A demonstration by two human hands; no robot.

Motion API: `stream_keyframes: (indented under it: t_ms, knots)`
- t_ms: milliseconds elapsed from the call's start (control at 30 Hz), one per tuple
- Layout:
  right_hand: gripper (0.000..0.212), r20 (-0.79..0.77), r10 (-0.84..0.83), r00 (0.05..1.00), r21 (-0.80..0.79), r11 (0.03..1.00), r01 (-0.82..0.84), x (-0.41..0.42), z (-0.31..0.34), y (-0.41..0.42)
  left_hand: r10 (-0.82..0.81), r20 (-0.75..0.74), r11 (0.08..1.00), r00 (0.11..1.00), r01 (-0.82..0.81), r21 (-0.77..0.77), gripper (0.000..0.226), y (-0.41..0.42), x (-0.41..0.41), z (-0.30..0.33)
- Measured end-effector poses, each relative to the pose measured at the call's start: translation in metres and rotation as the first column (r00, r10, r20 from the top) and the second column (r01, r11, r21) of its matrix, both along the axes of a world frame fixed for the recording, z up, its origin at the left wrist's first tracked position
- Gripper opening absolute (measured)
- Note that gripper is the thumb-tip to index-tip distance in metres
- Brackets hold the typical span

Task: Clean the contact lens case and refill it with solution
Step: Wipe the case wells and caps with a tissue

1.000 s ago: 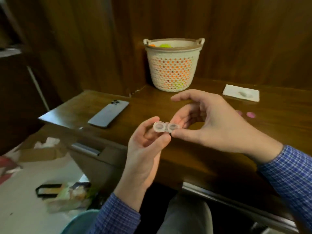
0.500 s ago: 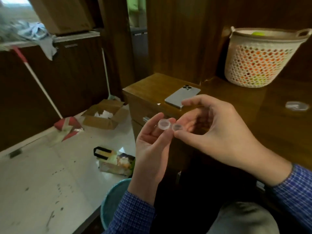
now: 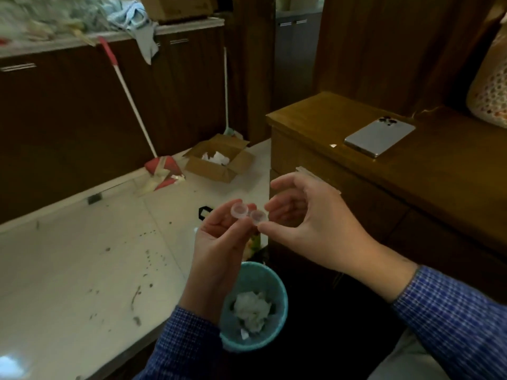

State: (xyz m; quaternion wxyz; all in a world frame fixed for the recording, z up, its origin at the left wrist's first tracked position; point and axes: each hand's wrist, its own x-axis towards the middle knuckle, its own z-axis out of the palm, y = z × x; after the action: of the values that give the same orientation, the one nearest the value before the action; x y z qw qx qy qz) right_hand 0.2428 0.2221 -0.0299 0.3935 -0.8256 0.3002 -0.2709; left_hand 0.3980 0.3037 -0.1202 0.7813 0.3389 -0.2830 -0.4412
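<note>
A clear two-cup contact lens case (image 3: 249,214), both cups uncapped, is held in the air off the desk's left side, above the floor. My left hand (image 3: 219,242) pinches its left cup from below between thumb and fingers. My right hand (image 3: 312,229) grips the right cup with thumb and fingertips, index finger arched above. A teal wastebasket (image 3: 279,297) with crumpled white tissue stands on the floor below and slightly right of the case. No solution bottle is in view.
A wooden desk (image 3: 315,116) stands to the right, with a grey phone (image 3: 380,137) lying on it and a perforated basket (image 3: 491,97) at the far right edge. On the pale floor are an open cardboard box (image 3: 219,160), a red-handled mop (image 3: 162,168) and a small packet.
The view has swung left and down from the desk to the floor. Both hands carried the lens case off the desk edge, now above the wastebasket; both grips are unchanged.
</note>
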Motion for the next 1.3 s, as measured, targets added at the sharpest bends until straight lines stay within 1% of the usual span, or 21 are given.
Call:
stream_keyframes:
  t_ms: [67,100,167,200,233,267,300,333,367,400,433,500,567,800,900,1000,1067,1133,1200,1233,1300]
  knots:
    - [0.067,-0.019,0.008,1.0,-0.004,1.0,-0.008,0.005,-0.009,-0.002,0.052,0.071,0.996,0.996,-0.057,0.063,0.025,0.007,0.019,-0.013]
    - [0.064,-0.02,0.009,1.0,0.0,1.0,-0.009,0.006,-0.014,-0.004,0.079,0.137,0.99,0.987,-0.094,0.106,0.029,0.01,0.027,-0.021]
    - [0.06,-0.028,0.003,1.0,0.009,1.0,-0.002,0.005,-0.023,-0.007,0.105,0.314,0.969,0.943,-0.169,0.183,0.03,0.015,0.042,-0.038]
    - [0.058,-0.033,-0.002,0.999,0.013,1.0,0.003,0.004,-0.027,-0.008,0.097,0.427,0.956,0.899,-0.204,0.211,0.028,0.015,0.048,-0.048]
    - [0.057,-0.037,-0.005,0.999,0.02,1.0,0.006,0.003,-0.03,-0.01,0.077,0.56,0.939,0.825,-0.25,0.238,0.025,0.014,0.052,-0.06]
    - [0.056,-0.04,-0.006,0.999,0.026,1.0,0.007,0.002,-0.033,-0.011,0.045,0.704,0.915,0.709,-0.311,0.256,0.024,0.013,0.056,-0.073]
    - [0.055,-0.045,-0.006,0.999,0.03,1.0,0.007,0.001,-0.035,-0.012,0.002,0.827,0.891,0.562,-0.376,0.253,0.025,0.01,0.057,-0.086]
    - [0.055,-0.048,-0.005,0.999,0.032,0.999,0.007,0.0,-0.037,-0.012,-0.049,0.911,0.873,0.409,-0.426,0.239,0.028,0.008,0.058,-0.098]
    - [0.054,-0.048,-0.005,0.999,0.033,0.999,0.007,-0.001,-0.037,-0.013,-0.112,0.953,0.863,0.282,-0.449,0.234,0.03,0.005,0.058,-0.11]
    - [0.053,-0.045,-0.006,0.999,0.033,0.999,0.007,-0.002,-0.038,-0.014,-0.187,0.963,0.855,0.193,-0.45,0.256,0.03,0.002,0.057,-0.121]
    - [0.053,-0.044,-0.008,0.999,0.031,0.999,0.01,-0.002,-0.039,-0.015,-0.267,0.954,0.843,0.139,-0.446,0.301,0.029,-0.001,0.056,-0.13]
    - [0.053,-0.043,-0.01,0.999,0.028,1.0,0.012,-0.005,-0.039,-0.017,-0.394,0.916,0.811,0.076,-0.44,0.386,0.027,-0.008,0.055,-0.145]
    - [0.054,-0.038,-0.008,0.999,0.025,1.0,0.009,-0.007,-0.039,-0.019,-0.442,0.896,0.799,0.035,-0.438,0.411,0.027,-0.013,0.054,-0.153]
    - [0.054,-0.028,-0.004,1.0,0.003,1.0,0.004,-0.014,-0.035,-0.02,-0.436,0.9,0.798,-0.023,-0.472,0.375,0.032,-0.027,0.063,-0.156]
    - [0.053,-0.035,-0.006,0.999,-0.001,1.0,0.006,-0.017,-0.033,-0.021,-0.415,0.91,0.811,-0.004,-0.455,0.368,0.034,-0.033,0.068,-0.156]
    - [0.053,-0.034,-0.001,0.999,0.007,1.0,0.002,-0.02,-0.03,-0.02,-0.507,0.861,0.769,0.029,-0.437,0.467,0.033,-0.039,0.074,-0.158]
    - [0.052,-0.03,-0.008,1.0,-0.001,1.0,0.007,-0.023,-0.029,-0.019,-0.518,0.853,0.748,0.066,-0.449,0.489,0.033,-0.046,0.078,-0.158]
    - [0.05,-0.033,-0.021,0.999,-0.017,1.0,0.02,-0.028,-0.027,-0.02,-0.492,0.861,0.737,0.129,-0.464,0.491,0.034,-0.054,0.08,-0.152]
    - [0.049,-0.032,-0.037,0.999,-0.038,0.999,0.036,-0.035,-0.023,-0.022,-0.452,0.857,0.734,0.248,-0.443,0.515,0.031,-0.061,0.079,-0.139]
    - [0.048,-0.031,-0.046,0.998,-0.05,0.998,0.044,-0.038,-0.02,-0.023,-0.42,0.842,0.743,0.338,-0.404,0.533,0.029,-0.065,0.078,-0.128]
    - [0.048,-0.03,-0.069,0.997,-0.075,0.995,0.067,-0.048,-0.013,-0.025,-0.33,0.765,0.776,0.554,-0.302,0.554,0.023,-0.071,0.073,-0.1]
